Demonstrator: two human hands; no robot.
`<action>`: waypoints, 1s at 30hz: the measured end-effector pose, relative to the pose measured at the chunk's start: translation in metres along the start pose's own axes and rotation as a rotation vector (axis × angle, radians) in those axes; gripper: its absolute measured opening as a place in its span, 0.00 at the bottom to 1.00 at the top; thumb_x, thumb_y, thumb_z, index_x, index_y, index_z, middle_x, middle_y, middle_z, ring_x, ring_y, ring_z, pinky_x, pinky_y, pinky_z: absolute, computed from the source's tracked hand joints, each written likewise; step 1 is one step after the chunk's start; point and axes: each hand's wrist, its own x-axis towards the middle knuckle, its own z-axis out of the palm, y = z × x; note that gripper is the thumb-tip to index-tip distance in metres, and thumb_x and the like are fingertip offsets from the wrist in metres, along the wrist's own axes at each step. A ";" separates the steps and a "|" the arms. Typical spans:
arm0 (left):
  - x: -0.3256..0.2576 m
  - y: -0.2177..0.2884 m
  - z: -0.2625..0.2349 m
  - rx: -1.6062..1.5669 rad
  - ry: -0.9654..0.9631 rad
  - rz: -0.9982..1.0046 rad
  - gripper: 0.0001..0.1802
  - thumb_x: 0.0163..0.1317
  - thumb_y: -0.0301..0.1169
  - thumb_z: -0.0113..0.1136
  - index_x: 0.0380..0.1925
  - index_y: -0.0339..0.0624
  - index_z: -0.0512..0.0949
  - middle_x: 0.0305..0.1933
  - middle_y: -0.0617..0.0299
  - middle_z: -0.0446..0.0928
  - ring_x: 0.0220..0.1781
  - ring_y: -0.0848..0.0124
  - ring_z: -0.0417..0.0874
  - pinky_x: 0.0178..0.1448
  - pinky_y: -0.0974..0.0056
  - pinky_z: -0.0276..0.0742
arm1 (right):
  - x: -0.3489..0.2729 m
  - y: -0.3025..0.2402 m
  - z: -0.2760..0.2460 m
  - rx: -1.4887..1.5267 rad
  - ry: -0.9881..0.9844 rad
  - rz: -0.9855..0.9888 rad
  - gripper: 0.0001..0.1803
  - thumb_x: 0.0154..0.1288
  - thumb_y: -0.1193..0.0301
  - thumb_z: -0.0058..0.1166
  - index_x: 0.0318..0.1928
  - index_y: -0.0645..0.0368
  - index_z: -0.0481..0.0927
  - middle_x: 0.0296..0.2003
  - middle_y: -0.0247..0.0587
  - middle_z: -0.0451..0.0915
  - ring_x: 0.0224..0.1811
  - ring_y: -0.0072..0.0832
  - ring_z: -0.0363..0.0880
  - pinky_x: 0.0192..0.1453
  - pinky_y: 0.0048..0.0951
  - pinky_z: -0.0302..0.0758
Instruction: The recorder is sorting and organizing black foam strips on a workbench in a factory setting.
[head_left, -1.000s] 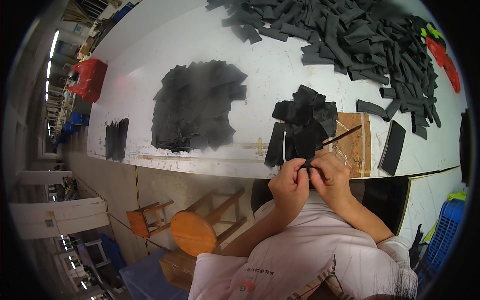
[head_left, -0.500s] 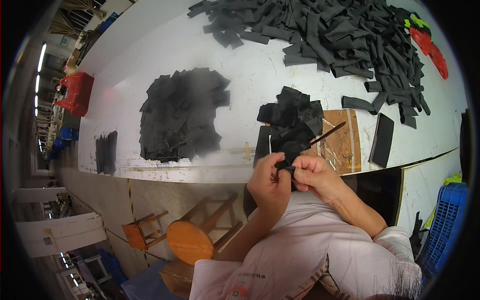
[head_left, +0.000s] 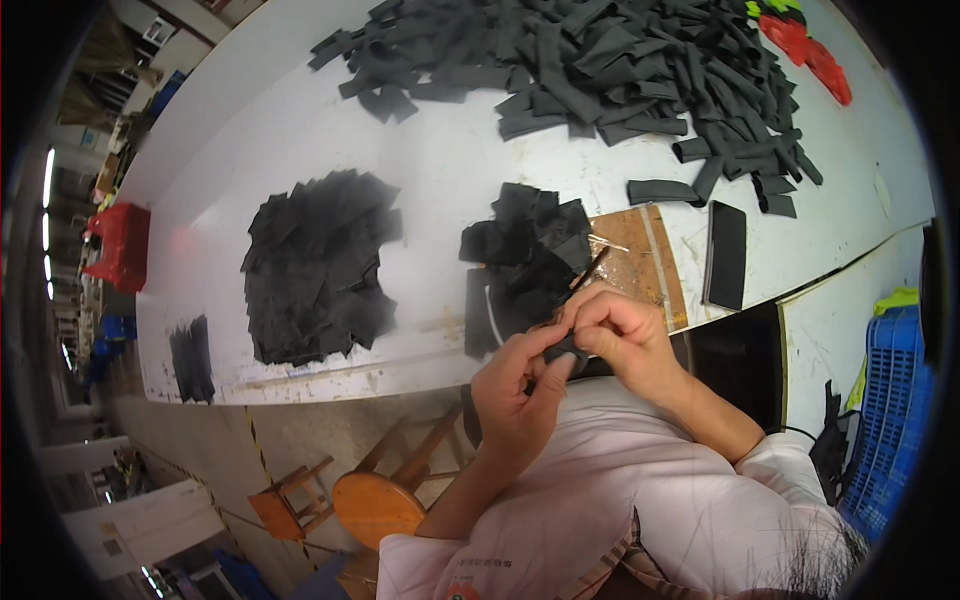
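Nearest the camera, two wooden stools stand on the floor at lower left: a round-topped stool [head_left: 375,505] and a smaller square stool [head_left: 285,510] to its left. Above them the two hands meet at the near edge of the bench [head_left: 430,170]. The left hand [head_left: 515,395] and the right hand [head_left: 620,335] are pressed together, fingertips pinching one small black piece [head_left: 567,348] between them, held just off the bench edge. The right hand also grips one thin dark stick [head_left: 588,270] that slants up and away over the bench.

Just beyond the hands lies one wooden board [head_left: 640,265], with a small heap of black pieces [head_left: 525,250] overlapping its left side. One flat black rectangle [head_left: 727,255] lies to the right of the board. To the left, well apart, sits one wider flat heap of black sheets [head_left: 315,265], and at the far left near edge one small dark patch of pieces [head_left: 190,358].

At the far side, one large sprawling pile of black strips [head_left: 620,70] covers the bench, too many to count. A few red pieces [head_left: 810,55] lie at its far right. One blue crate [head_left: 890,400] stands on the right, and one red crate [head_left: 120,245] on the left.
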 end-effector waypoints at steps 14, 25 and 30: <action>0.067 0.048 0.006 -1.460 -0.622 -0.210 0.08 0.61 0.24 0.40 0.40 0.34 0.62 0.40 0.49 0.70 0.10 0.86 0.63 0.10 0.82 0.50 | 0.034 -0.105 -0.003 -0.194 -0.046 0.083 0.08 0.58 0.71 0.49 0.24 0.60 0.69 0.21 0.26 0.67 0.23 0.14 0.60 0.27 0.15 0.58; 0.091 0.002 0.000 -1.721 -0.131 -0.670 0.17 0.61 0.25 0.31 0.46 0.31 0.67 0.14 0.66 0.67 0.05 0.83 0.57 0.08 0.78 0.47 | 0.062 -0.033 -0.042 0.282 -0.093 0.432 0.11 0.58 0.69 0.51 0.21 0.57 0.69 0.17 0.24 0.64 0.16 0.12 0.57 0.18 0.13 0.54; 0.089 -0.001 -0.001 -1.902 -0.200 -0.572 0.17 0.61 0.26 0.31 0.43 0.29 0.67 0.18 0.62 0.70 0.04 0.83 0.55 0.07 0.78 0.49 | 0.071 -0.034 -0.039 0.114 -0.181 0.385 0.14 0.59 0.66 0.49 0.19 0.56 0.68 0.15 0.26 0.63 0.14 0.11 0.53 0.15 0.13 0.48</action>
